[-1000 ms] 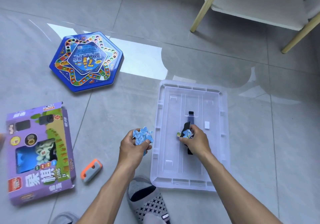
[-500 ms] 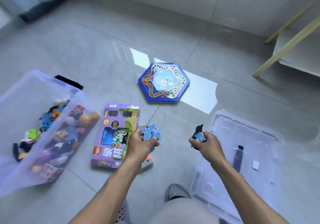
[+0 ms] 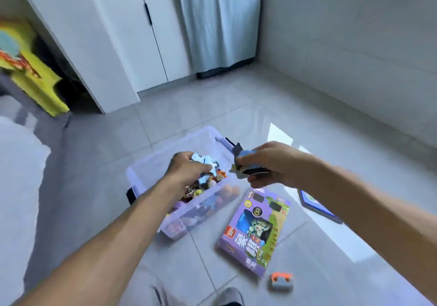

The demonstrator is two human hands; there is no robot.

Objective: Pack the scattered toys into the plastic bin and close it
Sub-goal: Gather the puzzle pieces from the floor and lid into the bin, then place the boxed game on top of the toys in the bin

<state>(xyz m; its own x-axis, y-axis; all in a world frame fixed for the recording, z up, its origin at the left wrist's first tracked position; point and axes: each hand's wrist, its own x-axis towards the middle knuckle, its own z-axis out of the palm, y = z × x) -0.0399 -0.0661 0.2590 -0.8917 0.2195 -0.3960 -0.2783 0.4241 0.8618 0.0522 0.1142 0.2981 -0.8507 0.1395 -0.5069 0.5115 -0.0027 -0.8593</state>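
A clear plastic bin (image 3: 151,164) with several small toys in it stands on the floor in the middle of the view. My left hand (image 3: 186,167) is over the bin's inside, shut on a clump of blue puzzle pieces (image 3: 204,162). My right hand (image 3: 267,164) hovers at the bin's right rim, shut on a blue and black puzzle piece (image 3: 241,161). A purple toy box (image 3: 256,231) lies on the floor to the right of the bin. A small orange and grey toy (image 3: 281,281) lies below it.
The corner of a blue board game (image 3: 314,205) shows under my right forearm. White cabinet doors (image 3: 132,33) and a curtain (image 3: 220,17) stand behind. A yellow object (image 3: 30,69) is at far left, a low wall (image 3: 350,45) at right. My foot (image 3: 228,297) is at the bottom.
The view has swung left from the lid to the bin. Both hands have carried their puzzle pieces over to the bin; the left hand is now over its inside.
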